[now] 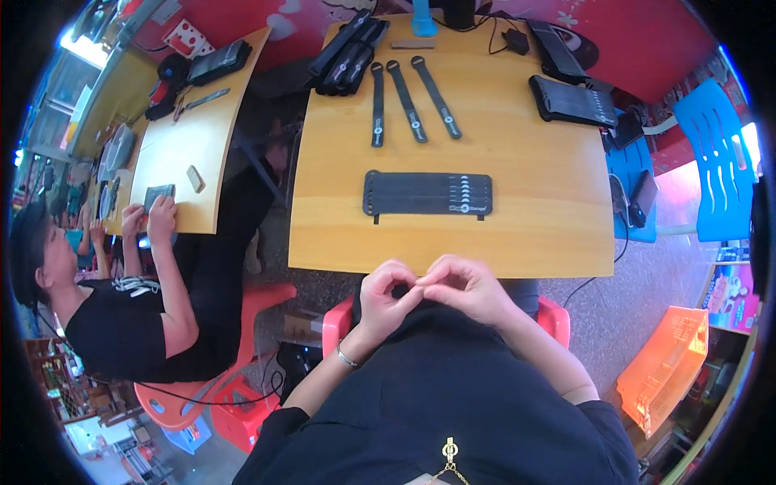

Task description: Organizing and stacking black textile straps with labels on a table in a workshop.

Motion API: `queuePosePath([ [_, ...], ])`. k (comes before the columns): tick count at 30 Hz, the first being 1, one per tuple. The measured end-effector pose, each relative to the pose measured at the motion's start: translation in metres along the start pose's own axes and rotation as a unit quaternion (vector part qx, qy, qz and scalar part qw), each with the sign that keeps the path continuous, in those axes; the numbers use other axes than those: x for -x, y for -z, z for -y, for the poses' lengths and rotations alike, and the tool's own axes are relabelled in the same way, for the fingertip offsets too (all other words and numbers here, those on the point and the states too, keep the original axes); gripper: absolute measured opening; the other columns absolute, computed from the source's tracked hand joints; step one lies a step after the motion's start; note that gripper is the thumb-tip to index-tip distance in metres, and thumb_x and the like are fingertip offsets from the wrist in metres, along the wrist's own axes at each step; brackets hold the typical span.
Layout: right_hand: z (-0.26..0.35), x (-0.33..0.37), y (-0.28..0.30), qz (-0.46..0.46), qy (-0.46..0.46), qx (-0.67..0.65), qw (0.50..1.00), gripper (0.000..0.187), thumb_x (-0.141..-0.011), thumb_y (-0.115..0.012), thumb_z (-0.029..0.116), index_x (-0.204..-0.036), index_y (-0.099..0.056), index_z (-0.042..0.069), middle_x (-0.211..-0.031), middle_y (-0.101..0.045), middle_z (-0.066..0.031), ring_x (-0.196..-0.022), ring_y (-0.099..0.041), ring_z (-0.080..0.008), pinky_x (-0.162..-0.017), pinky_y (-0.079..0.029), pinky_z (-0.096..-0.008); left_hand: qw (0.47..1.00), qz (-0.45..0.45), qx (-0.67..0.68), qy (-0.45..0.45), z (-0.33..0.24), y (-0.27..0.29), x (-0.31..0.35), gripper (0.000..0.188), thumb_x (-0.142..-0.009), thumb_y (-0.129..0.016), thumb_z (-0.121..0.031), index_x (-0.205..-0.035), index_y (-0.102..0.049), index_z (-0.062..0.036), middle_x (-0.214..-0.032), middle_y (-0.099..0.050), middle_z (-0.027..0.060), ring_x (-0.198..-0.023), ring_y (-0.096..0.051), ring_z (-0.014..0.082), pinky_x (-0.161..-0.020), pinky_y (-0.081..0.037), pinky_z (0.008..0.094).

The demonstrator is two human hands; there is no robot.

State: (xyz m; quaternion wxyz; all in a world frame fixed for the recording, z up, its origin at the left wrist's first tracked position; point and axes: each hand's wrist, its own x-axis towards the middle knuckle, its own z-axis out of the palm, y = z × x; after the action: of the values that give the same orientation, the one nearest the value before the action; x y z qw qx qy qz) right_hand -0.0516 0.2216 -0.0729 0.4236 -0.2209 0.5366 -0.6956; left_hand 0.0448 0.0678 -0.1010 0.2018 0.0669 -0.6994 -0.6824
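Observation:
My left hand (388,297) and my right hand (465,287) meet in front of my chest, just below the near edge of the wooden table (533,194). Their fingertips touch each other, and I cannot tell whether anything small is pinched between them. On the table ahead lies a neat row of several black straps (427,195) side by side. Farther back, three single black straps (411,101) lie spread apart.
A bundle of black straps (346,55) and black cases (572,101) sit at the table's far edge. A person in black (121,323) sits at a second wooden table (174,153) on the left, handling a small device. A blue chair (715,162) and orange crate (667,368) stand right.

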Motion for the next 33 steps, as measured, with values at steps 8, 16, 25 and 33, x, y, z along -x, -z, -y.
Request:
queuePosePath([
  [8,-0.015,-0.007,0.007,0.081,-0.032,-0.073,0.994,0.013,-0.088,-0.064,0.001,-0.1,-0.065,0.003,-0.097,-0.063,-0.0036,-0.09,-0.058,-0.0098,-0.08,-0.048,-0.0247,0.977,0.077,-0.174,-0.09,-0.007,0.016,-0.007,0.017,-0.07,-0.077,-0.002,-0.08,-0.063,-0.0035,-0.077,-0.064,0.0088,-0.07,-0.063,0.0212,-0.062,-0.05,0.0294],
  [16,0.002,-0.013,0.038,-0.101,-0.055,0.015,0.993,0.018,-0.091,-0.061,0.008,-0.109,-0.062,0.004,-0.097,-0.064,-0.0015,-0.087,-0.059,-0.0072,-0.078,-0.048,-0.0226,0.986,-0.096,-0.123,-0.057,0.006,0.053,-0.051,0.011,-0.085,-0.051,0.008,-0.089,-0.058,0.0021,-0.081,-0.06,0.0079,-0.073,-0.058,0.0138,-0.068,-0.048,0.0252],
  [25,0.02,-0.032,0.078,-0.228,0.04,0.104,0.967,0.011,-0.092,-0.058,0.004,-0.101,-0.063,0.003,-0.089,-0.063,-0.0001,-0.082,-0.058,-0.0066,-0.075,-0.047,-0.0207,0.977,-0.198,-0.078,-0.03,0.037,0.1,-0.1,0.012,-0.086,-0.044,0.006,-0.085,-0.054,-0.001,-0.077,-0.056,0.004,-0.069,-0.057,0.0107,-0.066,-0.05,0.0243],
  [33,0.012,-0.033,0.094,-0.28,0.041,0.258,0.924,0.012,-0.089,-0.061,0.003,-0.101,-0.063,0.003,-0.088,-0.064,-0.0029,-0.077,-0.06,-0.0092,-0.072,-0.048,-0.0217,0.976,-0.197,-0.09,0.01,0.051,0.105,-0.101,0.012,-0.085,-0.042,0.005,-0.084,-0.052,-0.0012,-0.076,-0.054,0.0039,-0.065,-0.057,0.0111,-0.064,-0.052,0.0263],
])
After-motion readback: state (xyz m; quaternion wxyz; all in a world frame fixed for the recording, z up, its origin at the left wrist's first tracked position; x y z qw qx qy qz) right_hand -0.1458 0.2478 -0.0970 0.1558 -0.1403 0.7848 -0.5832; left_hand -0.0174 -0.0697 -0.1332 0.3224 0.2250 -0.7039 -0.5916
